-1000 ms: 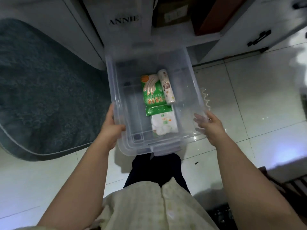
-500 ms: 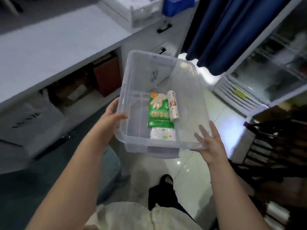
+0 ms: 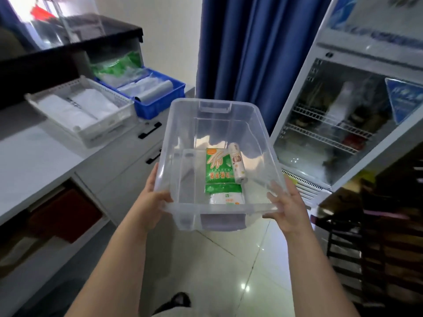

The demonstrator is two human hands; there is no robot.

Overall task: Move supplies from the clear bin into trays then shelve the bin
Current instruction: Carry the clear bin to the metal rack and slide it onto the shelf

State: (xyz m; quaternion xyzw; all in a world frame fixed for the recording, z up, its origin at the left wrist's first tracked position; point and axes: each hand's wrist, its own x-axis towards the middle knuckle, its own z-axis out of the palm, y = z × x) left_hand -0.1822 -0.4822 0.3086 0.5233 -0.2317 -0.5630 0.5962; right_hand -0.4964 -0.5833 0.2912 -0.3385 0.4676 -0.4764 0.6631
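Note:
I hold the clear bin [image 3: 214, 106] in the air in front of me, above the floor. My left hand [image 3: 152, 197] grips its near left corner and my right hand [image 3: 286, 204] grips its near right corner. Inside lie a green glove packet [image 3: 218, 167], a small white roll [image 3: 238, 163] beside it and a white packet [image 3: 226, 197] at the near end. On the counter to the left stand a white tray [image 3: 103, 126] with white bags and a blue tray [image 3: 160, 104] with plastic bags and a grey roll.
A white counter [image 3: 34, 161] with drawers and open shelves runs along the left. A blue curtain [image 3: 251, 46] hangs behind the bin. A glass-door fridge [image 3: 343, 124] stands to the right, with dark wooden furniture [image 3: 377, 236] beside it. The floor is glossy tile.
I have risen and turned right with the bin, lifting it from near the floor by the low shelf to counter height. The trays and fridge have come into view.

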